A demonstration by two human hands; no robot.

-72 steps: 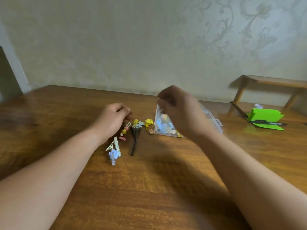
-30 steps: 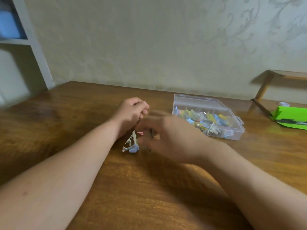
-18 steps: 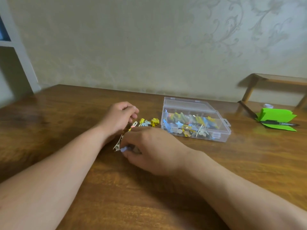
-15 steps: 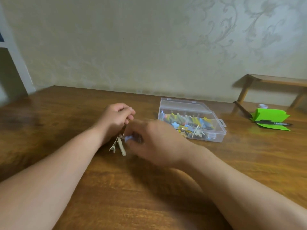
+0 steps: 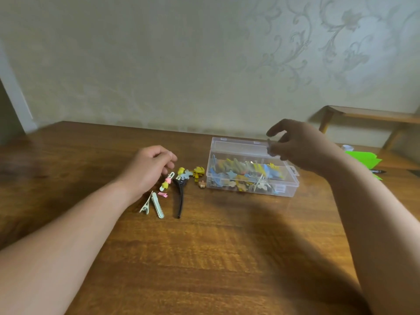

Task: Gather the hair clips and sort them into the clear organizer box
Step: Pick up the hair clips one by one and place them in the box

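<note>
A clear organizer box [image 5: 286,189] stands open on the wooden table, with several colourful hair clips inside. My right hand [image 5: 300,147] hovers over the box's right half and pinches a small bluish clip [image 5: 269,148] in its fingertips. My left hand [image 5: 148,168] rests on the table with fingers loosely curled, holding nothing, just left of a loose pile of clips. In that pile lie a long black clip [image 5: 180,196], two pale green clips [image 5: 152,204], a small pink clip [image 5: 163,194], and yellow and blue clips [image 5: 193,172].
The wooden table [image 5: 204,258] runs to the wall behind. At the far right lie green paper [image 5: 361,158] and a dark pen [image 5: 377,171], with a small wooden shelf [image 5: 372,115] behind them.
My right hand took a bluish clip from the pile beside my left hand and carried it up and right over the box. My left hand stayed in place.
</note>
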